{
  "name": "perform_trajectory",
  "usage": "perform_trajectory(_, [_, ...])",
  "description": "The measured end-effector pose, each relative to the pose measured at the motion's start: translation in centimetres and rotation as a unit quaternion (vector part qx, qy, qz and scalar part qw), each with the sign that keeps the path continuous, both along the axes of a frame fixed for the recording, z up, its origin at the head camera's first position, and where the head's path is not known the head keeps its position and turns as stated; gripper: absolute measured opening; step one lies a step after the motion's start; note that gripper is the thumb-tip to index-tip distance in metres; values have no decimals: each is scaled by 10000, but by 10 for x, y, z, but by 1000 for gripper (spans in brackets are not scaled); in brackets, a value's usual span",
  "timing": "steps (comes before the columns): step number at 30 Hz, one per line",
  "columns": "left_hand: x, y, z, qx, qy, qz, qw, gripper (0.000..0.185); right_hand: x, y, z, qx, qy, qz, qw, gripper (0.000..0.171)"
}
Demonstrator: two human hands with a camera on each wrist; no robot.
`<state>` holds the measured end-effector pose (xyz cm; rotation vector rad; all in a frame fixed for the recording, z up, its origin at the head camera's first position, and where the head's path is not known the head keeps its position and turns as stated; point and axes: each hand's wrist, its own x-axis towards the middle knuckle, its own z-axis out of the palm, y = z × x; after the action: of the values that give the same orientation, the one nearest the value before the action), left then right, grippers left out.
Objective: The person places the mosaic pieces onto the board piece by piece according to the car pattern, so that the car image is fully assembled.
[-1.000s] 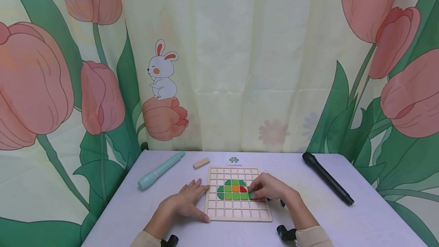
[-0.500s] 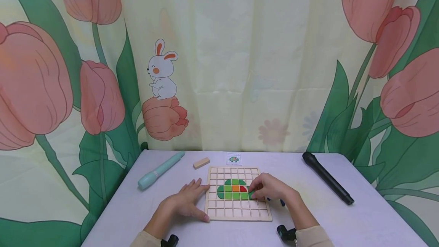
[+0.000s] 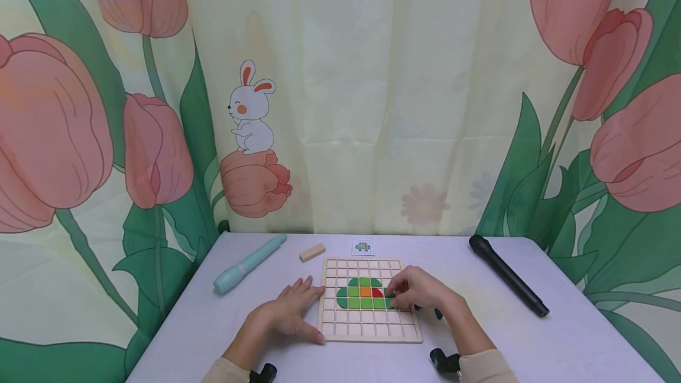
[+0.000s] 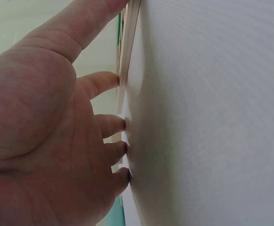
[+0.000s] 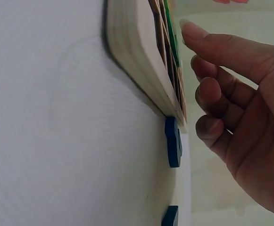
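A square wooden grid board lies on the table with a patch of tiles in its middle. Light green tiles surround an orange tile and a red tile; dark green rounded tiles border them. My left hand lies spread at the board's left edge, thumb at the near corner and a fingertip against the side. Over the patch's right end, my right hand has curled fingers, with thumb and index at a dark green tile. I cannot tell whether they pinch it.
Dark blue pieces lie beside the board's right edge, partly under my right hand. Behind the board are a small pattern card and a wooden block. A teal stick-shaped thing lies left, a black microphone-like stick right.
My right thumb and index shift very slightly at the patch's right end. The left hand and the board stay put.
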<state>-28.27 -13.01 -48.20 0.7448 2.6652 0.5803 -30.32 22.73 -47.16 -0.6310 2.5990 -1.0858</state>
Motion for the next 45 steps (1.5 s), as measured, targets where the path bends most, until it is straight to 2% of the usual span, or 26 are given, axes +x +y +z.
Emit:
perform_trajectory(7, [0, 0, -1, -3, 39, -7, 10000, 109, 1, 9, 9, 38, 360, -604, 9975, 18])
perform_trajectory(14, [-2, -2, -4, -1, -28, 29, 10000, 111, 1, 21, 16, 108, 446, -882, 9950, 21])
perform_trajectory(23, [-1, -1, -5, -15, 51, 36, 10000, 110, 3, 40, 18, 267, 288, -911, 9951, 17])
perform_trajectory(36, [-3, -1, -3, -38, 15, 65, 10000, 110, 6, 59, 15, 552, 18, -1200, 9912, 13])
perform_trajectory(39, [-3, -2, -4, -45, 22, 71, 10000, 110, 5, 62, 12, 519, -34, -1186, 9916, 13])
perform_trajectory(45, [-4, -2, -6, -31, 28, 23, 10000, 111, 5, 66, 6, 362, -173, -868, 9954, 14])
